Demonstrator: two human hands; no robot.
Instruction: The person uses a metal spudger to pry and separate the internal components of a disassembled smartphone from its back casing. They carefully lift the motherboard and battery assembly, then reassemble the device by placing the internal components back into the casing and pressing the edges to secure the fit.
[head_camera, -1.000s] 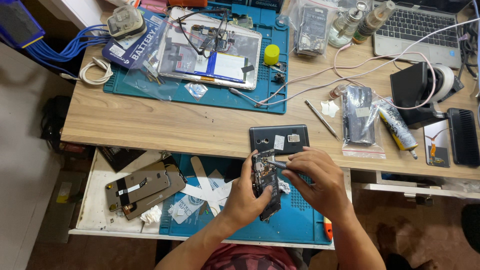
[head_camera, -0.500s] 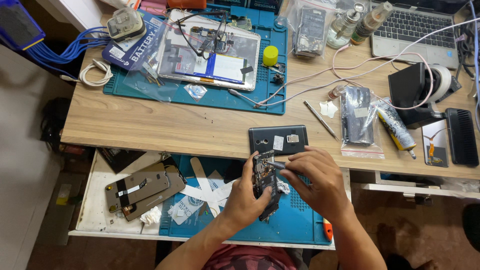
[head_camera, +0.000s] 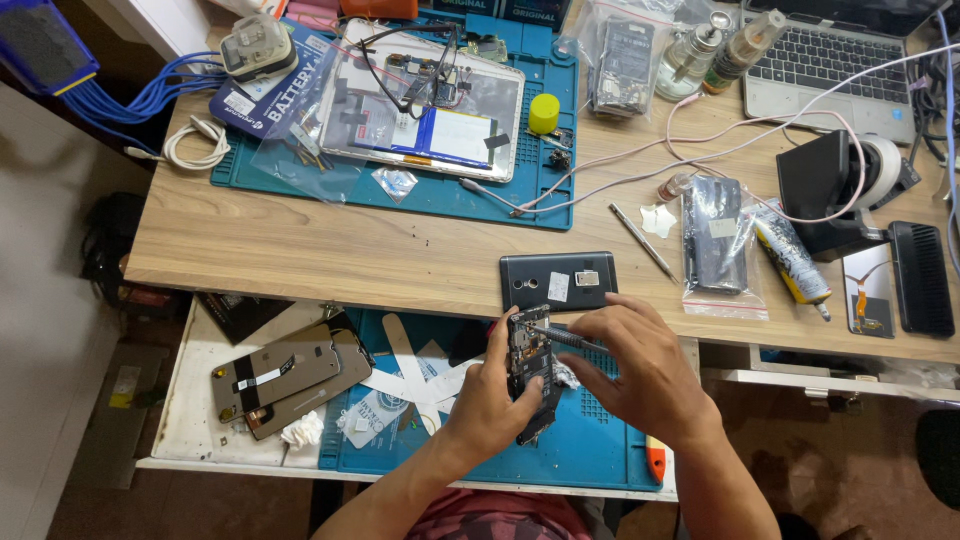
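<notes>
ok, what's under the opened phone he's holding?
Under the opened phone, held by the left hand, lies a blue work mat on the pull-out shelf. White scraps lie beside it. Both hands hide whatever lies directly beneath.

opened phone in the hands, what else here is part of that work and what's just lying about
In use: opened phone, left hand, right hand, thin tool, lower blue mat.

Lying about: dark back cover, opened tablet, yellow cap, laptop, glue tube.

The desk is matt, grained wood. Both work mats look like matt teal rubber. The tool seems bare metal, the opened phone dark plastic and circuitry.
</notes>
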